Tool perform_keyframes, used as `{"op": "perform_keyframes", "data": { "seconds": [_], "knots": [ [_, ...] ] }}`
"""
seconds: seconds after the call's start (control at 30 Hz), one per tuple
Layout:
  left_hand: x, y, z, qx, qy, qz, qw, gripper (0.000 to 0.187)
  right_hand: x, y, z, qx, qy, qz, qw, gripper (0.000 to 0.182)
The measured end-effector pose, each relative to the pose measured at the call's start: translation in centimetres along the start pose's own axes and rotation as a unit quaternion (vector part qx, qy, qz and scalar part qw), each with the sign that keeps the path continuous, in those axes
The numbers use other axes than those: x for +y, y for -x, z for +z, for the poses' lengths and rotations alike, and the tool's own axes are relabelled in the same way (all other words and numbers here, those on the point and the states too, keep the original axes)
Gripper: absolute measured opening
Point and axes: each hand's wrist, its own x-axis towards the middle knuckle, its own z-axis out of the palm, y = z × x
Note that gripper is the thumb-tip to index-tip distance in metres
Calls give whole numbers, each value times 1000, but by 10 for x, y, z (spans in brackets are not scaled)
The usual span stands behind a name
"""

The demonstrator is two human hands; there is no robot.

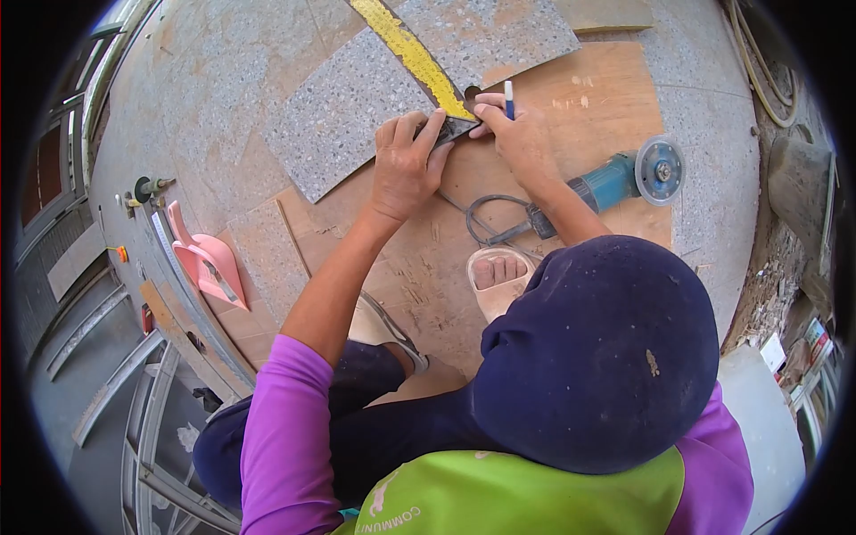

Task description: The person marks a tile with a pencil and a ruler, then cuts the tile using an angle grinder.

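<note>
A speckled grey stone tile (343,107) lies in front of me, with a worn yellow straightedge (415,61) across it. The straightedge ends in a short dark crosspiece at the tile's near edge, like a try square. My left hand (406,169) is closed on that dark end, thumb and fingers pressed at the tile's edge. Close beside it, my right hand (522,147) is closed around a blue pen (509,100) with a white end, held upright. Its fingers rest by the straightedge's tip; the pen's lower end is hidden.
An angle grinder (615,181) with a disc lies right of my forearm, its cable (481,214) looping towards my feet. Wooden board (584,98) lies under the tile. A pink dustpan (209,263) stands left. Metal frames (147,419) lie at lower left; a hose (758,67) hangs upper right.
</note>
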Motion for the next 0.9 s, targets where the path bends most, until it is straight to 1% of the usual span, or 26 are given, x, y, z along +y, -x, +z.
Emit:
{"op": "perform_keyframes", "data": {
  "seconds": [0.07,0.17,0.27,0.37,0.47,0.57,0.67,0.9],
  "knots": [
    [-1,1,1,0,2,-1,1000,54,11,-6,-7,8,-24,-44,999,31],
    [0,0,1,1,4,-1,1000,54,-5,-5,-12,31,-33,-42,998,33],
    [-1,0,1,-2,1,3,1000,54,-27,-4,-12,46,-72,-20,996,36],
    [-2,0,1,-1,-1,8,1000,54,-32,-9,-14,50,-55,-114,991,41],
    [-1,0,0,4,0,10,1000,54,-53,1,-21,34,81,-96,992,43],
    [-1,0,-1,4,2,7,1000,53,-47,-1,-18,17,154,-186,970,34],
    [1,-1,-2,-1,5,-3,1000,53,-31,-4,-11,21,76,-175,981,26],
    [0,-2,-1,-1,7,-8,1000,52,-28,-3,-9,-5,54,-162,985,23]
  ]
}}
